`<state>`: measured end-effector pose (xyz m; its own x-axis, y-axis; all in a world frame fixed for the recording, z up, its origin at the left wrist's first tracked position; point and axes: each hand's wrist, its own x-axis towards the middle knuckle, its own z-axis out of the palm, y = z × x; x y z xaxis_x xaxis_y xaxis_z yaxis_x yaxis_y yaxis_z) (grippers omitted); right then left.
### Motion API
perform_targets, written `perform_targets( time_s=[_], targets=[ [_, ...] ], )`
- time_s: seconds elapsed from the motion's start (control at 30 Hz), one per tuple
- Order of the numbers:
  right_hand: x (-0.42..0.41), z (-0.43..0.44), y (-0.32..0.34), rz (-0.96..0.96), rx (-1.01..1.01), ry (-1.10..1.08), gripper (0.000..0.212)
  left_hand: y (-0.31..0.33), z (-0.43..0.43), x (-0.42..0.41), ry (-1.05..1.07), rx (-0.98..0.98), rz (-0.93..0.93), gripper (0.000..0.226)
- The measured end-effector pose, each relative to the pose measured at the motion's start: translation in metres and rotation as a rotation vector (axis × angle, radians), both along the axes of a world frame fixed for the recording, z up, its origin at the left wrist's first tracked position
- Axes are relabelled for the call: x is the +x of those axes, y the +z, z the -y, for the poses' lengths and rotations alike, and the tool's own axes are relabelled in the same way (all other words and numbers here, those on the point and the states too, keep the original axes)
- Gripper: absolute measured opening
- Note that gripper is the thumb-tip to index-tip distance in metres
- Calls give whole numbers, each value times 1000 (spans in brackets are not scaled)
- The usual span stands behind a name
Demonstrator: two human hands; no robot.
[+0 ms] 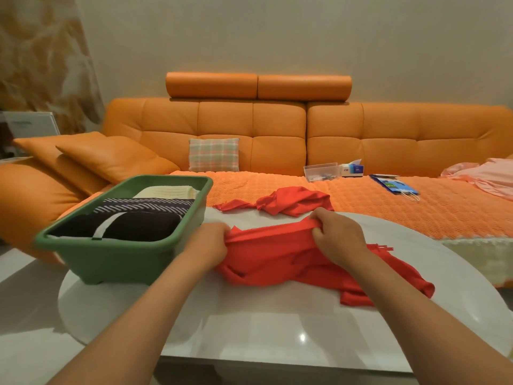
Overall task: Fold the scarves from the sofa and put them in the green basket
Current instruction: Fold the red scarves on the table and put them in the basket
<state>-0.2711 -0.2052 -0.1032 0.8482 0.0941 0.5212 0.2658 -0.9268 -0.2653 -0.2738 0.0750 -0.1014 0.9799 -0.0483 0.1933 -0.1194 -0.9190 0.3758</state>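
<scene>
Currently both hands are on the red scarf (274, 259): left hand (206, 243) pinches a bunched edge at its left end, right hand (337, 236) grips the same top edge further right, fingers curled round the cloth. Scarf lies crumpled on the white table (249, 323), just right of the green basket (116, 254), fringe showing at its right side. More red cloth (291, 201) sits bunched past the table's far edge on the orange knit cover (361, 207) of the sofa (249, 126); I can't tell if it's the same piece. Basket stands on the table's left side and holds three folded scarves in a row: dark one (133, 226) nearest, striped one (144, 205) in the middle, cream one (166, 191) at the far end. On the sofa I see a plaid cushion (213, 154), clear box (320, 171), tissue box (352, 168), blue bag (394, 184), and pink cloth (485, 173) far right
</scene>
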Motion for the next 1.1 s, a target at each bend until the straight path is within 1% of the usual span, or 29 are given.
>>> perform_targets(
  time_s=[0.07,0.1,0.13,0.17,0.2,0.23,0.3,0.33,0.37,0.4,0.43,0.47,0.5,0.53,0.57,0.6,0.63,0.7,0.73,0.77,0.8,0.9,0.93,1.0,1.03,1.1],
  targets=[
    [-2,2,2,57,-45,-15,12,15,1,0,27,-272,253,46],
    [-2,3,2,54,-44,-14,16,23,2,-1,23,-345,342,48],
    [-2,5,2,38,-43,-10,19,30,5,-3,19,-338,381,46],
    [-2,7,2,9,-55,-6,21,36,8,-6,25,-257,374,41],
    [-1,9,1,-35,-99,-8,22,39,11,-8,42,-111,315,36],
    [0,12,0,-93,-186,-31,22,38,12,-8,60,75,196,31],
    [3,19,-7,-233,-434,-158,23,31,13,-6,76,444,-161,32],
    [4,24,-13,-296,-515,-230,26,25,13,-7,52,571,-345,34],
    [4,28,-18,-342,-516,-287,29,21,13,-8,14,640,-486,43],
    [5,30,-21,-370,-446,-322,30,17,14,-8,-32,657,-560,60],
    [6,31,-22,-383,-312,-328,30,13,16,-7,-94,611,-565,78],
    [7,30,-21,-388,-142,-307,28,11,22,-7,-171,505,-510,90],
    [9,26,-19,-386,12,-271,26,10,32,-8,-251,363,-411,94],
    [12,22,-17,-379,120,-232,24,8,43,-7,-314,223,-293,93],
    [13,19,-14,-378,165,-201,24,5,55,-5,-363,109,-188,88],
    [13,15,-12,-399,140,-181,28,0,67,-3,-394,51,-124,83],
    [11,12,-10,-448,68,-169,37,-7,77,-1,-408,43,-96,78],
    [6,10,-11,-592,-100,-181,57,-27,90,5,-403,134,-119,66],
    [5,11,-11,-651,-153,-182,60,-35,92,9,-393,183,-115,55],
    [6,13,-13,-689,-188,-183,57,-40,94,13,-376,190,-82,41],
    [8,16,-16,-696,-216,-190,50,-40,95,17,-347,151,-38,32],
    [16,22,-21,-530,-260,-241,27,-30,92,33,-244,-70,126,28],
    [18,22,-20,-458,-237,-254,24,-24,90,36,-213,-140,189,26],
    [22,22,-17,-332,-114,-229,24,-10,84,38,-133,-291,307,24],
    [25,22,-14,-310,-20,-188,26,-3,80,38,-77,-381,363,23],
    [26,18,-8,-393,168,-48,38,10,70,39,40,-545,479,22]
  ],
)
